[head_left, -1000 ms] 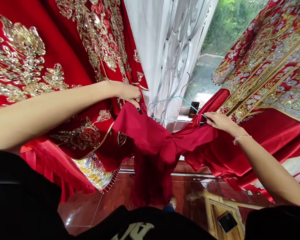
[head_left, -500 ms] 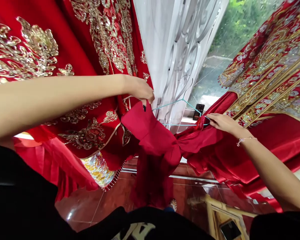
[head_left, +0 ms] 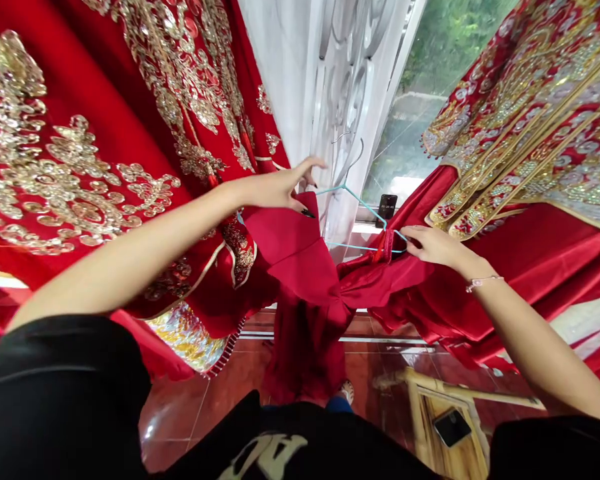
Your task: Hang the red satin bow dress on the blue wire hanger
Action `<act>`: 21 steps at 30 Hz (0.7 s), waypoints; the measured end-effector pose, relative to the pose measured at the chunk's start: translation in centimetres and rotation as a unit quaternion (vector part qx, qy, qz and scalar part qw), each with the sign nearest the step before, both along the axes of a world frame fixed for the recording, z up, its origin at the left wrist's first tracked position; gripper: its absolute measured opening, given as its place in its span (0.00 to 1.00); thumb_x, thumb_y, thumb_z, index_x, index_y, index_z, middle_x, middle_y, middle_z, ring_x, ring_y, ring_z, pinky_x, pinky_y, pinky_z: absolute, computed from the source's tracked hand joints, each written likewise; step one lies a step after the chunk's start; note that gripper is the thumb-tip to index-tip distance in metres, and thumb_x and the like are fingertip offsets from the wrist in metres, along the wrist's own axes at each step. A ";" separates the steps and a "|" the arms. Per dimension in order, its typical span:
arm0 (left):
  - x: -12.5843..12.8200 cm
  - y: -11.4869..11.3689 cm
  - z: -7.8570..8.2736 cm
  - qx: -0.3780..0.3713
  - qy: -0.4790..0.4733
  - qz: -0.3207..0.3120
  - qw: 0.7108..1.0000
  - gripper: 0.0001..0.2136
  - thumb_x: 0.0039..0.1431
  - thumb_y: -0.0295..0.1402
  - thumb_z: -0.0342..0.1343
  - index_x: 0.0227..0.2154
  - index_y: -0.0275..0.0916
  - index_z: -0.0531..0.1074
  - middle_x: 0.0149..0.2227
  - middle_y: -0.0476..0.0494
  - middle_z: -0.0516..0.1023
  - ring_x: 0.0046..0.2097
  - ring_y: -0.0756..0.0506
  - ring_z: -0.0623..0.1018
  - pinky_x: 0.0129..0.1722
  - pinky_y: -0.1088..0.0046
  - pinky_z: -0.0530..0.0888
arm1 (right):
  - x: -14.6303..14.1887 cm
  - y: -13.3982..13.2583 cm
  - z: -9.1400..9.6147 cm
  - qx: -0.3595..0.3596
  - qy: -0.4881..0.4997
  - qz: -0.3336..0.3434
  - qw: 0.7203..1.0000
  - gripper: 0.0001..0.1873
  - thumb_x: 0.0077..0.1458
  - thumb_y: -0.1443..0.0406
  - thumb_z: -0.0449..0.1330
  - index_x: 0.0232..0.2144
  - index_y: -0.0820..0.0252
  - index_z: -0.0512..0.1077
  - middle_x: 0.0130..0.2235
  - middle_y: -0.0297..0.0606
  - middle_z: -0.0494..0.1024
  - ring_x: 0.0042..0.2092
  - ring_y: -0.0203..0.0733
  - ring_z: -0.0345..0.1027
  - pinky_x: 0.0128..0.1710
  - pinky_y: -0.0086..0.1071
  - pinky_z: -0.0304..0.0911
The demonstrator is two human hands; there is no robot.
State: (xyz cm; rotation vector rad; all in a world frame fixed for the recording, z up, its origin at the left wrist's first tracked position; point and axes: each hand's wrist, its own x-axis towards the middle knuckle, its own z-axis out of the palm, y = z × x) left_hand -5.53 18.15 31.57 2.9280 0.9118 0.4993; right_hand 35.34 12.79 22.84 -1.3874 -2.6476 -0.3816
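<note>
The left hand [head_left: 277,189] has opened: half a second ago its fingers were bunched on the left top edge of the crimson dress [head_left: 300,267]; now they spread, the forefinger stretched toward the neck of the pale-blue hanger [head_left: 364,205], a dark-nailed finger by the fabric edge. Whether it touches the cloth I cannot tell. The right hand [head_left: 440,248] still pinches the hanger's right end, beside the dress's gathered red strap [head_left: 389,247]. The dress hangs in front of the person, below the hanger, between embroidered red gowns [head_left: 80,73].
</note>
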 end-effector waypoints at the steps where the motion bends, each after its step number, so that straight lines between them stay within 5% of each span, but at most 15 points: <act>1: -0.1 -1.0 -1.1 0.034 -0.020 0.019 0.999 0.27 0.58 0.33 0.58 0.61 0.40 0.63 0.53 0.38 0.76 0.50 0.42 0.77 0.54 0.63 0.72 | 0.1 -0.5 0.0 -0.018 0.027 0.009 0.999 0.09 0.55 0.66 0.53 0.36 0.56 0.72 0.35 0.43 0.80 0.35 0.47 0.73 0.38 0.37 0.66; 4: 1.6 -4.2 -4.9 0.170 -0.086 0.084 0.978 0.18 0.63 0.29 0.53 0.56 0.39 0.67 0.59 0.35 0.72 0.59 0.38 0.72 0.62 0.53 0.66 | 0.4 -1.8 0.4 -0.077 0.131 0.022 0.988 0.14 0.55 0.62 0.56 0.44 0.54 0.71 0.33 0.38 0.77 0.33 0.45 0.71 0.35 0.36 0.67; 6: 4.4 -6.3 -7.6 0.218 -0.101 0.062 0.969 0.15 0.66 0.25 0.48 0.52 0.39 0.71 0.59 0.36 0.72 0.61 0.37 0.70 0.64 0.50 0.63 | 0.4 -2.5 0.7 -0.092 0.209 0.024 0.973 0.21 0.58 0.60 0.55 0.53 0.53 0.66 0.33 0.35 0.75 0.32 0.43 0.69 0.35 0.36 0.67; 8: 8.1 -7.7 -10.0 0.172 -0.084 -0.018 0.981 0.14 0.68 0.25 0.45 0.51 0.40 0.72 0.57 0.38 0.74 0.59 0.40 0.73 0.62 0.55 0.67 | 0.3 -2.9 1.0 -0.078 0.261 0.020 0.962 0.23 0.62 0.58 0.53 0.58 0.52 0.61 0.32 0.34 0.73 0.33 0.43 0.69 0.39 0.37 0.68; 11: 13.8 -7.7 -12.4 0.016 -0.167 -0.021 0.986 0.16 0.68 0.28 0.49 0.56 0.35 0.67 0.57 0.34 0.73 0.58 0.40 0.74 0.59 0.59 0.72 | -0.3 -2.9 1.5 -0.046 0.276 0.005 0.960 0.23 0.67 0.53 0.47 0.61 0.52 0.57 0.33 0.35 0.72 0.34 0.45 0.69 0.44 0.43 0.68; 15: 19.1 -5.6 -12.8 -0.143 -0.320 0.011 0.937 0.15 0.63 0.25 0.57 0.52 0.33 0.68 0.53 0.33 0.74 0.55 0.41 0.76 0.58 0.63 0.73 | -1.5 -2.2 2.7 -0.032 0.262 0.014 0.964 0.28 0.67 0.47 0.42 0.62 0.52 0.55 0.35 0.38 0.74 0.34 0.48 0.71 0.45 0.48 0.69; 18: 20.5 -4.7 -12.4 -0.169 -0.370 0.033 0.913 0.10 0.61 0.22 0.56 0.45 0.36 0.69 0.51 0.36 0.73 0.52 0.42 0.77 0.54 0.64 0.76 | -2.7 -1.8 3.9 -0.029 0.243 0.015 0.970 0.30 0.67 0.45 0.40 0.63 0.54 0.54 0.34 0.38 0.75 0.33 0.48 0.71 0.44 0.48 0.70; 21: 20.3 -4.7 -12.3 -0.162 -0.370 0.074 0.912 0.14 0.61 0.23 0.55 0.50 0.38 0.67 0.55 0.34 0.70 0.53 0.41 0.77 0.51 0.64 0.78 | -4.1 -1.5 5.1 -0.029 0.211 -0.005 0.977 0.28 0.68 0.48 0.40 0.63 0.55 0.53 0.33 0.38 0.76 0.33 0.47 0.71 0.44 0.46 0.69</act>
